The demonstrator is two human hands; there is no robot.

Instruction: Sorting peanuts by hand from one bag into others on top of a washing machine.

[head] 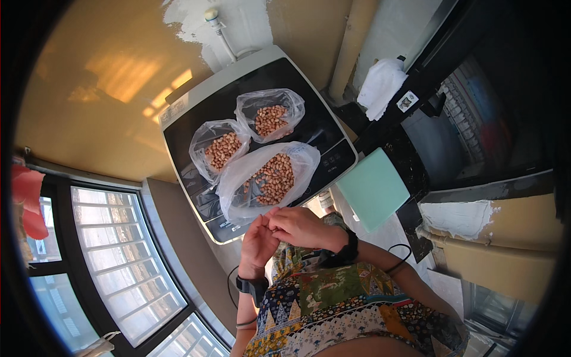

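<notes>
My left hand and my right hand meet at the fingertips, just off the near edge of the largest clear plastic bag. Whether something small sits between the fingers is hidden. That bag lies open, with shelled peanuts in their brown skins inside. Behind it to the left is a smaller open plastic bag of peanuts. Farther back, a third plastic bag holds more peanuts. All three rest on the dark lid of a top-loading washing machine.
A mint-green square panel is right of the machine. A white towel hangs above it by a dark-framed glass door. At left is a barred window; a pipe with a tap stands behind the machine.
</notes>
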